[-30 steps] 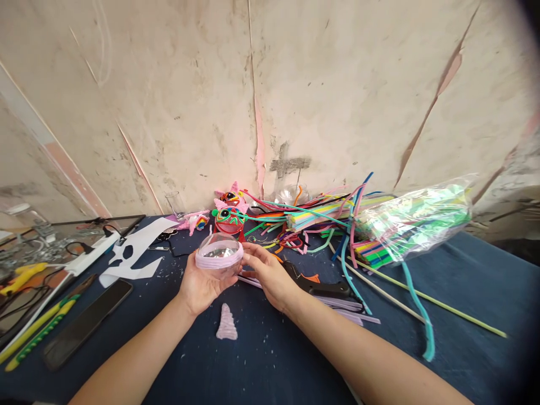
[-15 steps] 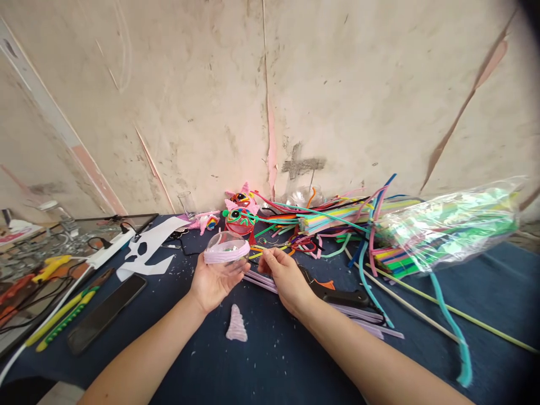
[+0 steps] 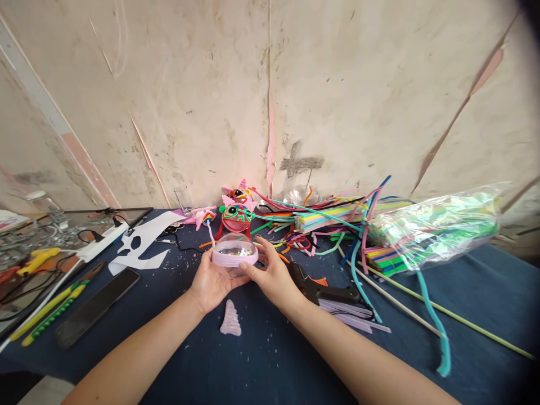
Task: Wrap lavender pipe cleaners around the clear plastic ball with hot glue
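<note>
A clear ball (image 3: 236, 243) with a lilac pipe-cleaner band (image 3: 234, 259) wound round its middle is held over the table. My left hand (image 3: 212, 284) cups it from the left and below. On the other side my right hand (image 3: 270, 275) grips it, thumb against the front of the band and fingers behind. A loose lilac end (image 3: 210, 232) sticks up at the band's left. Below the hands, a small lilac cone (image 3: 230, 319) of wound pipe cleaner lies on the dark blue cloth. The ball's underside is partly hidden by my fingers.
Right of my hands lie a black glue gun (image 3: 324, 289) and lilac pipe cleaners (image 3: 354, 318). Behind are finished pipe-cleaner figures (image 3: 236, 216) and a plastic bag of pipe cleaners (image 3: 439, 228). At left are a phone (image 3: 99, 306), pliers (image 3: 59, 306), cut white paper (image 3: 141, 256) and a power strip (image 3: 101, 242).
My right hand came away from the ball, then returned to grip its right side. The ball has turned, and a loose lilac end now stands up at its left. The view shifted.
</note>
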A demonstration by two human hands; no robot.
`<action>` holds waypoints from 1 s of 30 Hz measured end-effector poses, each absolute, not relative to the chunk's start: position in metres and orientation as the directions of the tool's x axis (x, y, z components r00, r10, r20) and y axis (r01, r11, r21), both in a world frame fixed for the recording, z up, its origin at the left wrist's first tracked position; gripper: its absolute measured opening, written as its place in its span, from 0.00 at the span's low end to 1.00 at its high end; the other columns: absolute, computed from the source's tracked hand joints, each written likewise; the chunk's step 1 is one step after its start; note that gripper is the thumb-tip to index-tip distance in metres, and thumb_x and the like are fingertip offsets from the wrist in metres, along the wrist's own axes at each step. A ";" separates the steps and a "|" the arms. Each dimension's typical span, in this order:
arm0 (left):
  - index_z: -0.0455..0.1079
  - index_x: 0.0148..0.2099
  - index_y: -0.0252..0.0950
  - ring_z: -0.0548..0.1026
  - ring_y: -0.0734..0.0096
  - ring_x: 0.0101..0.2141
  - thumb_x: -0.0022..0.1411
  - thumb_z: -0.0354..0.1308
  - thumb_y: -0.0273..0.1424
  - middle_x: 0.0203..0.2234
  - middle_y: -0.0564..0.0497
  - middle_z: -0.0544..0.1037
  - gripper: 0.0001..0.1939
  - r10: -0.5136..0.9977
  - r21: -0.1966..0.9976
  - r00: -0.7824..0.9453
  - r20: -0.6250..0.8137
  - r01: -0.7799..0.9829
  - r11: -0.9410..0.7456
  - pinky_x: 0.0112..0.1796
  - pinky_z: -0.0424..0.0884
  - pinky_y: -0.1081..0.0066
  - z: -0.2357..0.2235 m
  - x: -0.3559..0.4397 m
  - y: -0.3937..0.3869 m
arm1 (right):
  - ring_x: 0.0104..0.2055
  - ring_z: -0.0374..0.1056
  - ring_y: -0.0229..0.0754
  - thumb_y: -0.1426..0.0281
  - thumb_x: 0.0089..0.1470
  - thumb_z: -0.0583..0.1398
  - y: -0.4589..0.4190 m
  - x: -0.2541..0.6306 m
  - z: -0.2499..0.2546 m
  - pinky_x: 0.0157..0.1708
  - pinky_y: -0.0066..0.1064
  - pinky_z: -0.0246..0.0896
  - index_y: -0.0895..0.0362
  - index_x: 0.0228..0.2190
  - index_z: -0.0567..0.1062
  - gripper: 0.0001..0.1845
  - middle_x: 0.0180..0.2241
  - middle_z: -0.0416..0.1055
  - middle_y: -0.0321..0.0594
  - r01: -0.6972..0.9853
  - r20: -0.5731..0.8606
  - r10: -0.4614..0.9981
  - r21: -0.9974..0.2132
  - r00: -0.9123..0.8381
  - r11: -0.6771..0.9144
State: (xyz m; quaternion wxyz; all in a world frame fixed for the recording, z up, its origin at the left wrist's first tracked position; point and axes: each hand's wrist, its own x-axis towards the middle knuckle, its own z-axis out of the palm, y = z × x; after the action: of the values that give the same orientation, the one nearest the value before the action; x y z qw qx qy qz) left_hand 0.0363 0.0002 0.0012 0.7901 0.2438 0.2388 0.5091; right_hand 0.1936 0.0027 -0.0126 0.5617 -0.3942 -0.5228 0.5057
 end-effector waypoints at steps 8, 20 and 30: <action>0.63 0.59 0.28 0.78 0.54 0.41 0.64 0.49 0.41 0.45 0.35 0.79 0.27 0.918 0.637 0.367 -0.150 -0.675 0.374 0.44 0.73 0.56 0.004 0.036 0.000 | 0.48 0.69 0.48 0.62 0.39 0.68 0.001 0.197 -0.011 0.40 0.36 0.70 0.52 0.53 0.64 0.39 0.52 0.67 0.46 -0.170 0.215 0.972 -0.966 -0.098 0.197; 0.64 0.59 0.29 0.79 0.57 0.37 0.66 0.46 0.41 0.39 0.36 0.80 0.26 0.923 0.656 0.344 -0.175 -0.658 0.370 0.41 0.74 0.59 0.006 0.039 -0.002 | 0.44 0.70 0.47 0.65 0.37 0.67 -0.001 0.194 -0.009 0.37 0.36 0.70 0.52 0.54 0.64 0.40 0.53 0.65 0.47 -0.167 0.175 0.982 -0.973 -0.070 0.161; 0.66 0.56 0.29 0.79 0.58 0.35 0.65 0.47 0.40 0.40 0.37 0.80 0.25 0.928 0.650 0.328 -0.177 -0.670 0.360 0.41 0.74 0.59 0.005 0.041 -0.003 | 0.50 0.68 0.49 0.65 0.37 0.70 -0.003 0.188 -0.014 0.48 0.41 0.67 0.52 0.54 0.64 0.42 0.54 0.65 0.47 -0.244 0.127 0.992 -0.963 -0.024 0.117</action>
State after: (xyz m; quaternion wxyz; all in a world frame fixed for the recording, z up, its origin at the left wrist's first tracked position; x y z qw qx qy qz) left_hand 0.0408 -0.0032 0.0046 0.7791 0.2388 0.2706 0.5126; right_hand 0.1883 -0.0030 -0.0140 0.5772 -0.3936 -0.4746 0.5353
